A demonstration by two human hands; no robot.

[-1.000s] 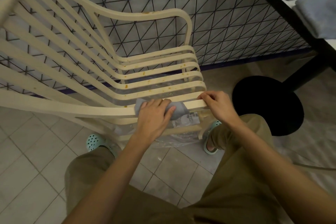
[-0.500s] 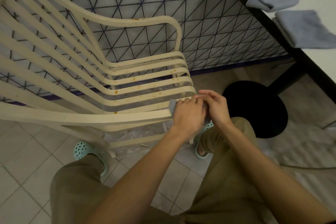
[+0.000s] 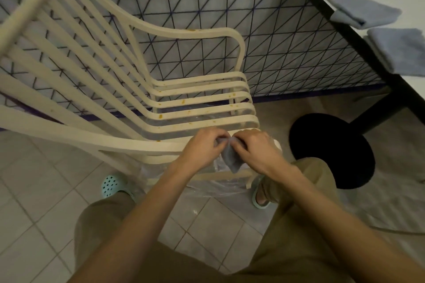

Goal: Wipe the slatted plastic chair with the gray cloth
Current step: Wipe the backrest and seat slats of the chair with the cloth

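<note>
Left hand [image 3: 202, 147] and right hand [image 3: 255, 151] pinch gray cloth [image 3: 231, 161] over stained chair [image 3: 195, 120] on tiled floor [image 3: 34, 190].

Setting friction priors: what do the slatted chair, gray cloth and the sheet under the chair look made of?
Slatted chair: cream moulded plastic; smooth, seamless curved slats. Gray cloth: soft fabric, possibly microfiber; droops in folds. Sheet: thin clear plastic film; glossy wrinkles.
</note>
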